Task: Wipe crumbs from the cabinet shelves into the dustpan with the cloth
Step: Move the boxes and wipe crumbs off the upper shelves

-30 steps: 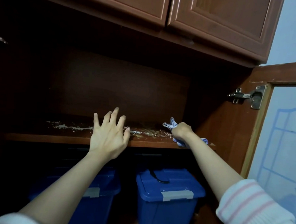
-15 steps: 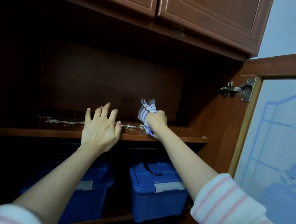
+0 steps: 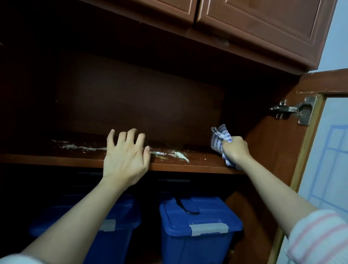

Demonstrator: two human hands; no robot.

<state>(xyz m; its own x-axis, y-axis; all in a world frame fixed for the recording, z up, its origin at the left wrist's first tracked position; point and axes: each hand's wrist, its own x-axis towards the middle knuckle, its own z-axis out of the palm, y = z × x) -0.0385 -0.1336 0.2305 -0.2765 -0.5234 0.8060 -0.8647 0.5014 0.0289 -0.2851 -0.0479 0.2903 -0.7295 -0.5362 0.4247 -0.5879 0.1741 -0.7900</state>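
Left hand up at the middle of the shelf front edge, back toward camera, fingers spread and straight; contact with shelf unclear. Right hand at the shelf's right end, fist curled round a bunched cloth. Both forearms bare, stretched forward and up.

This looks like a room in a home, in front of a tall wooden storage cabinet. Its brown panelled upper doors are closed, and below them is an open compartment with a wooden shelf. Pale crumbs lie on the shelf. Under it stands a blue plastic storage box with a grey latch, and a second blue box is at its left. At the right, a metal hinge carries the open door, which has a frosted glass panel with blue lines. A pale blue wall is at the far right.
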